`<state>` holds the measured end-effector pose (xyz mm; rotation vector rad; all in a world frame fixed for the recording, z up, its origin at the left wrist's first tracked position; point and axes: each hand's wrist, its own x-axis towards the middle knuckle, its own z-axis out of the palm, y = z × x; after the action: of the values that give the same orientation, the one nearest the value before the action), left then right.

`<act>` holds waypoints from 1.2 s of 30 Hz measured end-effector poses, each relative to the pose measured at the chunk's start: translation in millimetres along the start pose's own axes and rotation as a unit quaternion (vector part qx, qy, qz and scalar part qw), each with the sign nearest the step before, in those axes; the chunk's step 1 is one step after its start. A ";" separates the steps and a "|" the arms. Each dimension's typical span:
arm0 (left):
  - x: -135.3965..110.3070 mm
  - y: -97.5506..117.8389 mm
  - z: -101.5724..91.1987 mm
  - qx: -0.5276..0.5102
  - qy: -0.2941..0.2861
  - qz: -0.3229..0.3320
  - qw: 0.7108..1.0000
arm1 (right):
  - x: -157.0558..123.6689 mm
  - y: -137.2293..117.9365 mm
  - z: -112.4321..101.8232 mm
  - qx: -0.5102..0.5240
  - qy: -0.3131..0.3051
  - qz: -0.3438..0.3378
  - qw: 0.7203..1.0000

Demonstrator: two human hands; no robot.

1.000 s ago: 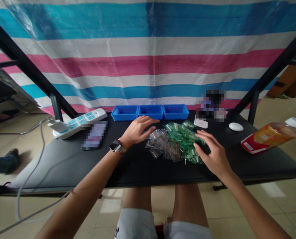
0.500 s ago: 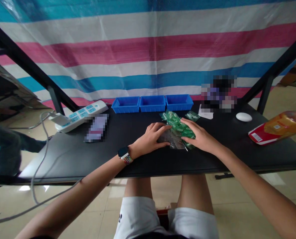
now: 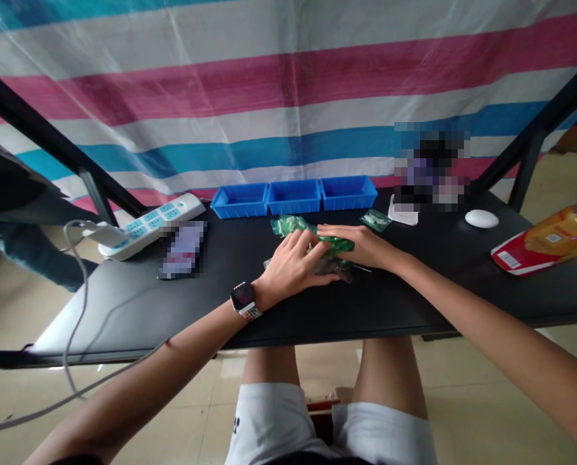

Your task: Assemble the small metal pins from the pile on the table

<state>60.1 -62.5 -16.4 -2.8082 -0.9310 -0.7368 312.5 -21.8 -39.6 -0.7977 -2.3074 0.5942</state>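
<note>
A pile of small green plastic bags (image 3: 292, 225) with pale pieces inside lies on the black table, together with darker see-through bags (image 3: 331, 267). My left hand (image 3: 295, 261), a watch on its wrist, curls over the middle of the pile and covers much of it. From the right, my right hand (image 3: 360, 245) grips the green bags, its fingers over their top and almost meeting my left fingers. A thin light stick or pen-like piece (image 3: 362, 267) pokes out below my right hand. One separate green bag (image 3: 376, 219) lies flat behind that hand.
Three blue bins (image 3: 294, 197) stand in a row at the back. To the left are a white power strip (image 3: 157, 226) with a grey cable and a blurred phone (image 3: 184, 250). A white mouse (image 3: 482, 219) and a drink bottle (image 3: 550, 239) are at the right.
The pile of bags has shifted left under my hands. My right hand has moved left, closer to my left hand, which now covers more of the pile. The view has tilted slightly.
</note>
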 end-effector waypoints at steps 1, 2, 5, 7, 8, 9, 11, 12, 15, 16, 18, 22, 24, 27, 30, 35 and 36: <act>2.2 -0.2 0.5 0.009 0.005 0.009 1.000 | 1.9 -0.6 0.4 -0.017 -0.003 -0.007 1.000; 4.3 -0.2 0.9 0.013 0.011 0.014 1.000 | 3.3 -2.2 -0.1 -0.036 -0.004 -0.013 0.999; 8.8 -0.9 0.6 -0.003 0.026 0.026 0.999 | 3.1 -11.8 -7.8 -0.076 -0.004 -0.018 0.997; 9.2 -5.4 -2.3 -0.033 0.026 0.033 0.999 | -1.9 -20.4 -16.6 -0.072 -0.001 0.001 0.997; 8.5 -9.7 -4.8 -0.052 0.019 0.037 0.998 | -6.1 -24.5 -21.3 -0.060 0.003 0.018 0.998; 7.5 -15.5 -8.1 -0.072 0.004 0.039 0.997 | -11.6 -28.1 -25.7 -0.047 0.012 0.039 0.998; 5.0 -30.9 -16.3 -0.100 -0.030 0.052 0.993 | -25.2 -32.6 -32.7 -0.036 0.050 0.089 0.994; 4.0 -39.8 -20.5 -0.103 -0.051 0.055 0.992 | -33.0 -33.0 -34.9 -0.046 0.075 0.111 0.990; 2.8 -64.8 -29.5 -0.107 -0.109 0.038 0.988 | -55.1 -26.2 -36.3 -0.117 0.126 0.165 0.971; 3.0 -70.7 -30.2 -0.107 -0.130 0.032 0.985 | -60.7 -22.2 -35.1 -0.135 0.130 0.186 0.965; 3.7 -76.9 -27.5 -0.110 -0.161 0.026 0.981 | -67.3 -14.9 -30.8 -0.151 0.123 0.226 0.955; 5.0 -67.6 -13.7 -0.107 -0.159 0.038 0.981 | -61.6 -17.9 -17.2 -0.128 0.065 0.235 0.961; 6.0 -57.0 -8.5 -0.091 -0.139 0.035 0.985 | -51.9 -27.2 -8.6 -0.100 0.041 0.210 0.972; 8.3 -42.5 -5.5 -0.039 -0.109 0.000 0.993 | -34.1 -37.3 4.1 -0.089 0.025 0.182 0.979; 10.8 -35.3 -4.6 -0.009 -0.092 -0.030 0.995 | -20.6 -38.9 11.0 -0.100 0.027 0.152 0.983; 11.5 -35.2 -4.2 0.008 -0.063 -0.047 0.997 | -20.3 -51.0 7.6 -0.137 0.044 0.114 0.983; 11.2 -36.3 -4.2 0.012 -0.060 -0.048 0.997 | -22.4 -54.2 6.2 -0.137 0.039 0.098 0.985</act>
<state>45.0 -28.0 -9.7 -2.8301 -1.0932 -0.5678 301.3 -76.9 -21.6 -1.1672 -2.2832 0.3227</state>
